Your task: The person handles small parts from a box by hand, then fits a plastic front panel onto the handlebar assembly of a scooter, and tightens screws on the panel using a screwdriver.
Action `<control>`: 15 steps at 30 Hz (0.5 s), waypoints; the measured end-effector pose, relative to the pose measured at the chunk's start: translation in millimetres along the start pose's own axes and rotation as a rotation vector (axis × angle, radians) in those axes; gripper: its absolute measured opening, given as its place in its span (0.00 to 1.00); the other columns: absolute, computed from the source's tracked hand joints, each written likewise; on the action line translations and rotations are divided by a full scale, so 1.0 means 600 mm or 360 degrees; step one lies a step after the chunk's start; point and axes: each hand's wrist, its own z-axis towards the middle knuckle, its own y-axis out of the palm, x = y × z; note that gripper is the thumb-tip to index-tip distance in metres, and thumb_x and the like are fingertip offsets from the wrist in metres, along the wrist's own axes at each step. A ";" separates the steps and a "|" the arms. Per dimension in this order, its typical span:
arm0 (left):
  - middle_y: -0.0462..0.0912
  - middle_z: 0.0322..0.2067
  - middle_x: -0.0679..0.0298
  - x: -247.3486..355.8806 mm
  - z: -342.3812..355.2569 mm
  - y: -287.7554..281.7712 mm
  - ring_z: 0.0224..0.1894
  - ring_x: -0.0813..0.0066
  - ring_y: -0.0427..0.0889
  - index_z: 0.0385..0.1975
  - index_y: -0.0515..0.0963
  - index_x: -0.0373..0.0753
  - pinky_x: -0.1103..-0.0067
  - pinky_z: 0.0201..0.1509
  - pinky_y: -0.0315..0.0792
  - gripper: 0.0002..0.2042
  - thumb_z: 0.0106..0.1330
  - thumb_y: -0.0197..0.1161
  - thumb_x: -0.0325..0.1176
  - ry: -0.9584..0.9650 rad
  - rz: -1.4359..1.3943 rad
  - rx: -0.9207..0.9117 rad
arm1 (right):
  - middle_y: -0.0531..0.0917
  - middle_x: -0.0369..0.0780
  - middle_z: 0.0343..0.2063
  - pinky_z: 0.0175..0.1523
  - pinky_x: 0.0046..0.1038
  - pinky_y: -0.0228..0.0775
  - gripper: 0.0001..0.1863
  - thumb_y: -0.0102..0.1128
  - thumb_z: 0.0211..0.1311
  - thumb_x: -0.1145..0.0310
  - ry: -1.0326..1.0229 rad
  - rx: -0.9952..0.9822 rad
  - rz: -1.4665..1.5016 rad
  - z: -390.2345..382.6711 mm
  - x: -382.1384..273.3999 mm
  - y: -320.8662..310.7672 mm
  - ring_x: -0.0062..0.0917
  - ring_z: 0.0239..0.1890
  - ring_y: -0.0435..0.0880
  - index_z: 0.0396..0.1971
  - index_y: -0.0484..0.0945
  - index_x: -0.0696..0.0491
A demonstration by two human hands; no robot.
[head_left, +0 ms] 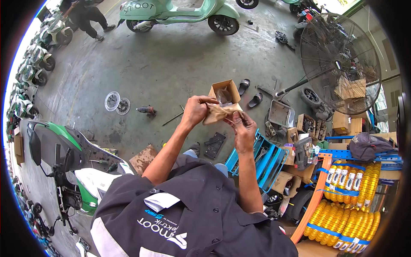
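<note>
In front of my chest I hold an open brown cardboard box (232, 91) above the floor. Inside it sits something wrapped in clear plastic (224, 97); what the wrap contains is hard to make out. My left hand (198, 110) pinches the left side of the box's near flap (218, 115). At the flap's right corner, the fingers of my right hand (242, 129) are closed on the cardboard, with dark smudges on them. Both forearms are bent inward toward the box.
A blue cantilever toolbox (261, 156) stands open by my right forearm. To the left is a green and white scooter (92, 180). Gold coil springs (342, 218) fill an orange rack at right, below a big fan (340, 64). Sandals (255, 100) and a mint scooter (184, 16) lie beyond.
</note>
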 end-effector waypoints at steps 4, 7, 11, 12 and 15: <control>0.81 0.57 0.57 0.056 -0.004 -0.014 0.56 0.64 0.81 0.65 0.73 0.39 0.70 0.62 0.72 0.22 0.74 0.55 0.39 0.0080 -0.1041 -0.0111 | 0.86 0.46 0.44 0.53 0.34 0.81 0.17 0.58 0.73 0.66 0.0199 0.0114 0.0454 0.026 -0.016 -0.019 0.33 0.45 0.87 0.50 0.79 0.65; 0.82 0.54 0.57 0.099 -0.024 -0.007 0.57 0.67 0.80 0.64 0.74 0.38 0.73 0.61 0.73 0.23 0.72 0.62 0.38 -0.0060 -0.1482 -0.0327 | 0.85 0.47 0.46 0.53 0.36 0.82 0.18 0.54 0.75 0.65 0.0235 0.0086 0.0541 0.021 -0.029 -0.027 0.34 0.48 0.87 0.51 0.78 0.66; 0.85 0.49 0.60 0.106 -0.032 0.013 0.51 0.76 0.81 0.61 0.78 0.38 0.78 0.55 0.74 0.26 0.64 0.73 0.40 0.0186 -0.0703 -0.0270 | 0.85 0.47 0.46 0.52 0.35 0.81 0.20 0.51 0.76 0.63 0.0318 0.0128 0.0486 0.016 -0.025 -0.036 0.34 0.48 0.87 0.51 0.78 0.66; 0.86 0.44 0.62 0.104 -0.029 0.011 0.47 0.78 0.82 0.57 0.80 0.36 0.78 0.51 0.75 0.22 0.66 0.71 0.39 -0.0016 -0.0602 -0.0269 | 0.86 0.47 0.45 0.50 0.33 0.81 0.19 0.52 0.76 0.62 0.0338 0.0168 0.0496 0.014 -0.020 -0.039 0.33 0.47 0.87 0.50 0.79 0.66; 0.87 0.31 0.66 0.094 -0.027 0.017 0.35 0.84 0.81 0.50 0.84 0.34 0.82 0.41 0.74 0.16 0.69 0.67 0.37 -0.0114 -0.0576 -0.0215 | 0.86 0.47 0.44 0.47 0.32 0.80 0.19 0.53 0.75 0.61 0.0341 0.0260 0.0430 0.009 -0.016 -0.037 0.30 0.45 0.86 0.46 0.81 0.63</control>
